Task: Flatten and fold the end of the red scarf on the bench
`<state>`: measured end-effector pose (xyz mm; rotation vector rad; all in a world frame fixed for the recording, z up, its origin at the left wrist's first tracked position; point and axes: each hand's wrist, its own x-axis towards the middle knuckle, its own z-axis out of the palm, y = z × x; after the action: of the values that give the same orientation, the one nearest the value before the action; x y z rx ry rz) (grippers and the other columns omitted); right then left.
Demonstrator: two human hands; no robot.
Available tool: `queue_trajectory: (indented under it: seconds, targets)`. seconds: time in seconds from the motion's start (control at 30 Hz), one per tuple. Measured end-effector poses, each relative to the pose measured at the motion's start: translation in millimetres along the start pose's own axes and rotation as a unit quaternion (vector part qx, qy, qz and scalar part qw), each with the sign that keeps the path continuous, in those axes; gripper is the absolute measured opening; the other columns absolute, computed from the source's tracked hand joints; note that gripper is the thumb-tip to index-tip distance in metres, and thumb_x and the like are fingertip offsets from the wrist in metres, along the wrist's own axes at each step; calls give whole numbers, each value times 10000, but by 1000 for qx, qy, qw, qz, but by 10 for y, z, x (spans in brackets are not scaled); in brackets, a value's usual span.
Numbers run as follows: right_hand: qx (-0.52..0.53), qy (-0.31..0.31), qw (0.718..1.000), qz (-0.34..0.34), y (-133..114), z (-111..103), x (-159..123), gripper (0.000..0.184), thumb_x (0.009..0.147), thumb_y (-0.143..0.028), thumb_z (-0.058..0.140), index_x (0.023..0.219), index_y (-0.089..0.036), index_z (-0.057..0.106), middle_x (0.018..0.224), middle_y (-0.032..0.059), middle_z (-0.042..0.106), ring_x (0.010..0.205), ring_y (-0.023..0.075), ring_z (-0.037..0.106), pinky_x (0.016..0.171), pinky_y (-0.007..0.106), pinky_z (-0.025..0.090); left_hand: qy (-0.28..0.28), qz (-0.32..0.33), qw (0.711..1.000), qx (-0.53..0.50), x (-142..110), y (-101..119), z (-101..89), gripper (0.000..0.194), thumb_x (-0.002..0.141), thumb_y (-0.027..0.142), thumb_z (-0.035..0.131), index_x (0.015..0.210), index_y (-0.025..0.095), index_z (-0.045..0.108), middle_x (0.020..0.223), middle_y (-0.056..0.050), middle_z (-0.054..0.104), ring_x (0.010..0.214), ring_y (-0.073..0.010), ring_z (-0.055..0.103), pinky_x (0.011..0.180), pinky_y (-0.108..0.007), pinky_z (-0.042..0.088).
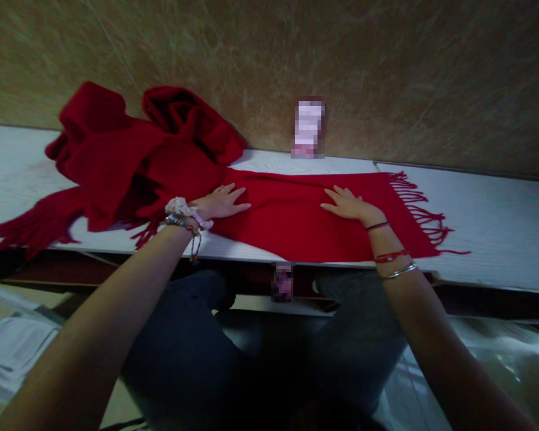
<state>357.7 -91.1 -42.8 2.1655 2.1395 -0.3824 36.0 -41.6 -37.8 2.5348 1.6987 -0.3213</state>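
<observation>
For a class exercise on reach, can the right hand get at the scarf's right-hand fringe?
Probably yes: the right hand lies open on the scarf near that fringe, with only cloth between; it may need to draw back.

Both hands press flat on a red scarf.

The red scarf lies on the white table, its right stretch spread flat with a few soft creases, loose fringe trailing at that end; the left part is heaped in folds, probably with more fringe poking out.
</observation>
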Motion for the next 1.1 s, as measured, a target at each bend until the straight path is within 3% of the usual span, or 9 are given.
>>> queue_trajectory:
  seconds: [0.13,0.23,0.3,0.37,0.6,0.8,0.93,1.0,1.1]
  targets:
    - [-22,-3,999,-27,46,13,-63,701,841,-602,315,1430,-230,241,1513,90,155,1368,351,128,1049,611,220,-41,-21,999,12,-87,37,-159,712,860,557,365,1418,133,245,1421,-171,341,1304,-284,327,1022,-342,302]
    - [-45,-5,993,-106,198,-41,-75,705,833,-569,385,1398,-153,323,1466,127,291,1354,292,233,1101,461,241,30,-48,998,34,-98,100,-192,594,894,535,295,1347,161,386,1268,-152,513,1163,-280,488,928,-358,391]
    - [-53,0,989,-138,295,-96,-37,696,837,-540,405,1371,-96,364,1419,157,371,1316,267,330,1100,387,267,93,-32,994,41,-41,136,-153,531,925,485,219,1274,177,476,1252,-125,520,1153,-265,489,918,-354,399]
    - [-56,18,988,-140,351,-140,43,678,850,-512,403,1352,-57,383,1395,178,400,1288,263,375,1090,365,286,113,0,993,29,53,152,-79,518,937,450,188,1273,186,481,1332,-111,452,1215,-259,428,947,-360,382]
    - [-91,137,981,-105,378,-100,329,428,873,-303,384,1225,-105,527,1302,160,501,1194,266,464,980,427,397,38,-34,998,-26,255,139,40,600,891,555,228,1423,277,232,1505,-95,166,1345,-370,182,1013,-544,263]
    - [-102,241,965,-29,430,-228,519,382,854,-201,323,1080,-94,611,1145,195,583,1101,312,495,913,490,392,110,-18,993,-50,360,224,-62,620,886,581,188,1419,269,240,1496,-106,188,1350,-368,160,1003,-570,254]
    - [-76,311,947,38,388,-349,685,386,849,-178,328,1143,-107,567,1221,176,528,1154,309,441,947,497,351,94,-37,992,-79,432,267,-57,640,882,593,172,1426,258,215,1492,-107,201,1340,-377,184,995,-581,267]
    - [-70,338,938,28,332,-336,714,403,839,-175,352,1196,-112,528,1297,165,466,1210,311,388,974,493,335,76,-59,992,-76,449,258,-40,659,871,610,172,1423,255,229,1495,-106,195,1344,-388,162,1010,-586,241]
    - [-63,321,943,-57,254,-207,691,439,857,-227,358,1272,-125,458,1385,156,377,1284,301,307,1026,506,290,62,-94,990,-80,480,221,-30,713,833,671,180,1423,273,230,1503,-107,164,1346,-412,128,1021,-599,203]
